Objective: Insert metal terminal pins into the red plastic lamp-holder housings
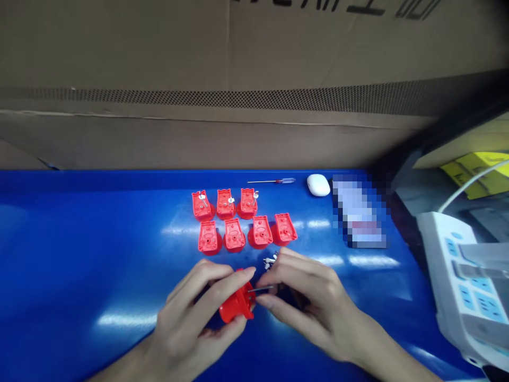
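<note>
Left hand [186, 313] curls closed around a red moulded plastic housing [237, 303], holding it over the blue worktop [79, 249], while the right hand [306, 302] pinches a thin metal shaft [260, 289] between thumb and fingertips, its end close to the housing. The fingers hide much of the contact, so it is hard to say whether the shaft is a screw or a small blade. The housing looks light and stiff, but its gloss may make it slippery, so its flared base and broad sides seem the surest places to hold. Just beyond the right hand lie small white fittings [270, 261], fiddly pieces that could easily scatter. Farther on stand four empty-looking red housings [234, 236] in a row, then three more [225, 204] holding white-and-metal fittings in their recesses. Past them lie a slim screwdriver [274, 181], a white rounded object [318, 185] and a pixelated item [358, 212]. A white power strip [461, 281] sits to the right, beneath a large cardboard box [199, 53].
</note>
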Motion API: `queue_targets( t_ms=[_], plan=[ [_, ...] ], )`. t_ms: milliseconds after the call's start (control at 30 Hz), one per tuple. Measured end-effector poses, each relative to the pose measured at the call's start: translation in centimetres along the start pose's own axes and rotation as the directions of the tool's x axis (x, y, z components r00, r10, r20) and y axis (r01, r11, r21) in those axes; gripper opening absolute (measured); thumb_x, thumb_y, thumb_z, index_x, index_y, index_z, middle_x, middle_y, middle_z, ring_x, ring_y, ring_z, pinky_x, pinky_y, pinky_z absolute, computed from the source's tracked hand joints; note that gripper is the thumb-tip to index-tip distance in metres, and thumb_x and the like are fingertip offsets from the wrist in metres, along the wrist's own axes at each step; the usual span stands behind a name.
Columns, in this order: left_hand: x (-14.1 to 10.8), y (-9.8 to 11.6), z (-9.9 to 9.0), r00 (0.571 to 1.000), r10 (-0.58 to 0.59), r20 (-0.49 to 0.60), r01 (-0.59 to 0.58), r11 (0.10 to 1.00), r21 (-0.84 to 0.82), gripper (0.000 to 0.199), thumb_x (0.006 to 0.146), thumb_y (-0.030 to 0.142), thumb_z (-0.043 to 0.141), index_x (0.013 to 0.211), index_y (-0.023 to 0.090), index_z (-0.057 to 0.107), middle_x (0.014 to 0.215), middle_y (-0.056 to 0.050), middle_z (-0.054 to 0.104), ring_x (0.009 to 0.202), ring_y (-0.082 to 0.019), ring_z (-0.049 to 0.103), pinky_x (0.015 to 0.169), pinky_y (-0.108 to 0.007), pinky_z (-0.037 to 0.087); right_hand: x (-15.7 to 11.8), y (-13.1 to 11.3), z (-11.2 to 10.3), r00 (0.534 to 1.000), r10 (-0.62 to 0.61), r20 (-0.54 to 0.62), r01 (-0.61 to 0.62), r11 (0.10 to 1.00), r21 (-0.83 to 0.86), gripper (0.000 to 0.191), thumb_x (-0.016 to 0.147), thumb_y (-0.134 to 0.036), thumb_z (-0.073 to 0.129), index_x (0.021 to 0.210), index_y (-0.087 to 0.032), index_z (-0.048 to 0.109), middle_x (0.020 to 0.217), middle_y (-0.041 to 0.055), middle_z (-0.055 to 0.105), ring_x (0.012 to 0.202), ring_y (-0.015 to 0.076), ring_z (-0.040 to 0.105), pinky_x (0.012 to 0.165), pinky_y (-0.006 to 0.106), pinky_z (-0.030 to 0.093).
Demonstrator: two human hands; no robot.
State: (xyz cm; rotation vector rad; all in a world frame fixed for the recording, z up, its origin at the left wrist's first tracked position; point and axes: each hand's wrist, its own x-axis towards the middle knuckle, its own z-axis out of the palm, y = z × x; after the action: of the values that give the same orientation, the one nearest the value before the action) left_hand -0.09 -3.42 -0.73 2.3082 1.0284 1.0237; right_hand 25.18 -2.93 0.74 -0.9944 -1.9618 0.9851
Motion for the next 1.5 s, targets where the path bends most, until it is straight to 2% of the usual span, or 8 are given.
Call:
queue_targets(
  t_ms=[133,267,367,500,600,800,967,1500],
  plan=[
    [0.0,0.1,0.0,1.0,-0.013,-0.003,0.013,1.0,0.013,0.05,0.097,0.003,0.075,0.144,0.02,0.071,0.119,-0.005,0.069,0.104,-0.013,0.069,0.095,-0.022,0.057,0.1,-0.3,0.2,0.998,0.02,0.059,-0.021,1.0,0.013,0.015,0.114,-0.017,0.058,0.101,-0.02,0.066,0.093,0.0016,0.067,0.085,0.0165,0.057,0.083,0.031,0.049],
    [0.4,0.1,0.0,1.0,-0.009,-0.015,0.01,0.999,0.031,0.047,0.097,0.004,0.075,0.141,0.02,0.072,0.117,-0.004,0.07,0.103,-0.013,0.07,0.094,-0.023,0.058,-0.3,0.1,0.1,0.998,0.024,0.061,-0.022,0.999,-0.034,0.007,0.113,-0.018,0.06,0.114,-0.02,0.067,0.1,0.0036,0.067,0.09,0.0184,0.058,0.086,0.033,0.049],
    [0.5,0.0,0.1,0.999,-0.024,-0.026,0.025,0.999,0.041,0.048,0.096,0.004,0.076,0.141,0.02,0.072,0.118,-0.004,0.07,0.104,-0.013,0.07,0.094,-0.023,0.058,-0.5,0.4,-0.1,0.997,0.019,0.069,-0.014,0.998,-0.062,0.013,0.113,-0.017,0.062,0.124,-0.021,0.068,0.106,0.0047,0.068,0.094,0.0193,0.061,0.088,0.034,0.051],
    [0.6,0.0,0.1,0.999,-0.029,-0.044,0.03,0.999,0.04,0.05,0.094,0.001,0.076,0.14,0.02,0.073,0.118,-0.004,0.07,0.104,-0.013,0.07,0.096,-0.022,0.057,-0.4,0.4,-0.7,0.996,-0.007,0.093,0.013,0.998,-0.067,0.016,0.112,-0.016,0.063,0.126,-0.022,0.069,0.104,0.0041,0.07,0.094,0.0188,0.062,0.087,0.033,0.051],
    [0.6,0.1,0.1,0.999,-0.034,-0.039,0.035,0.999,0.032,0.05,0.095,0.002,0.076,0.141,0.019,0.072,0.118,-0.004,0.07,0.105,-0.012,0.071,0.096,-0.022,0.056,-0.3,0.3,-1.6,0.999,-0.007,0.054,0.011,0.998,-0.064,0.017,0.11,-0.016,0.066,0.125,-0.022,0.072,0.105,0.0053,0.073,0.095,0.0194,0.066,0.086,0.033,0.052],
    [0.4,0.2,-0.2,0.999,-0.041,-0.015,0.042,0.999,0.03,0.051,0.097,0.003,0.074,0.144,0.021,0.07,0.119,-0.005,0.07,0.105,-0.013,0.07,0.094,-0.023,0.057,-0.1,0.4,-5.2,0.99,0.142,-0.002,-0.139,0.971,-0.193,0.009,0.108,-0.023,0.07,0.106,-0.025,0.079,0.087,0.001,0.072,0.077,0.017,0.064,0.072,0.031,0.049],
    [0.3,0.2,0.0,0.999,-0.037,-0.009,0.038,0.999,0.034,0.048,0.099,0.006,0.074,0.144,0.021,0.07,0.119,-0.005,0.07,0.104,-0.013,0.07,0.095,-0.023,0.057,-0.3,1.2,-7.0,0.965,0.259,0.027,-0.243,0.931,-0.271,0.011,0.107,-0.03,0.072,0.109,-0.029,0.083,0.103,0.0034,0.077,0.089,0.0199,0.071,0.078,0.033,0.054],
    [0.2,0.0,0.2,0.999,-0.036,0.022,0.036,0.999,0.032,0.051,0.097,0.005,0.074,0.145,0.021,0.069,0.12,-0.005,0.07,0.103,-0.013,0.071,0.092,-0.023,0.059,-0.5,2.5,-4.6,0.996,0.088,-0.023,-0.089,0.885,-0.457,0.012,0.104,-0.016,0.071,0.107,-0.02,0.082,0.098,0.0072,0.074,0.091,0.0233,0.07,0.086,0.04,0.059]
  ],
)
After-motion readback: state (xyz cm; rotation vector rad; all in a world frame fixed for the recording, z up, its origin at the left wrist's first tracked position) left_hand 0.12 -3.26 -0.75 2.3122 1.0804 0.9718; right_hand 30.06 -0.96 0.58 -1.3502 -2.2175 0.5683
